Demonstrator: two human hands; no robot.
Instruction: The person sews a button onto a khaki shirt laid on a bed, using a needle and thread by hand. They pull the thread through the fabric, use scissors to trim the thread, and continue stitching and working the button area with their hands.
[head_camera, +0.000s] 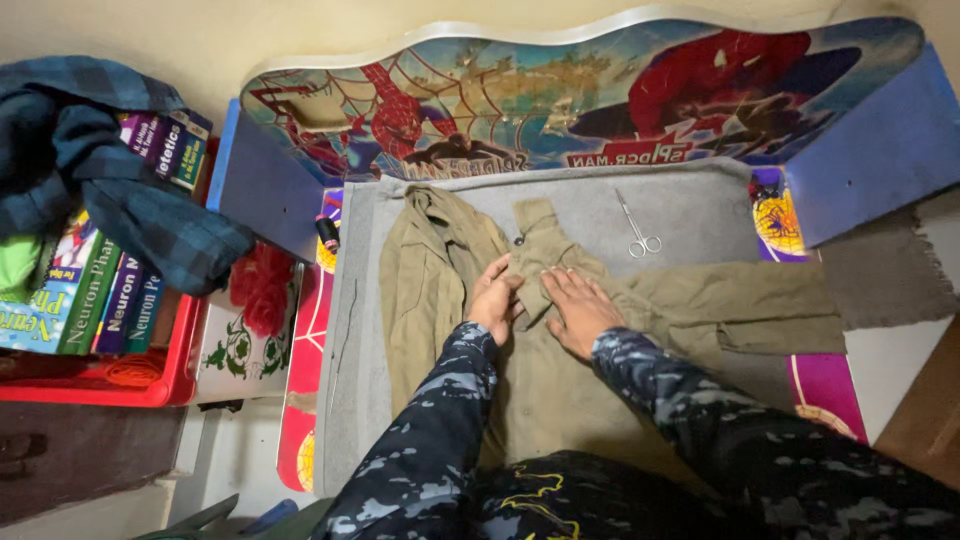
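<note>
Fingers of the left hand (493, 297) lie close together and press flat on the tan shirt (560, 370), just left of the middle of the frame. They curl a little at the tips and pinch nothing. Right beside it, the right hand (580, 310) lies flat too, with its fingers a bit spread and pointing toward the upper left, on a folded part of the shirt. The two hands almost touch. Both arms wear sleeves (430, 450) with a dark blue and grey blotchy pattern, and they come up from the bottom of the frame. The shirt lies spread out in the middle of the frame on a grey cloth (690, 205). Its collar (425, 205) points to the upper left, and one sleeve of the shirt (760, 305) stretches out to the right. One cuff (535, 215) is folded up above the hands. A pair of small silver scissors (637, 228) lies on the grey cloth, up and to the right of the hands, well apart from them. A small dark bottle with a red cap (327, 234) lies near the left edge of the cloth. The cloth covers a small child's bed with a bright cartoon headboard (600, 95) across the top of the frame. At the left of the frame, a red crate (150, 385) holds a row of books (95, 290). A dark blue checked cloth (110, 170) hangs over the books.
</note>
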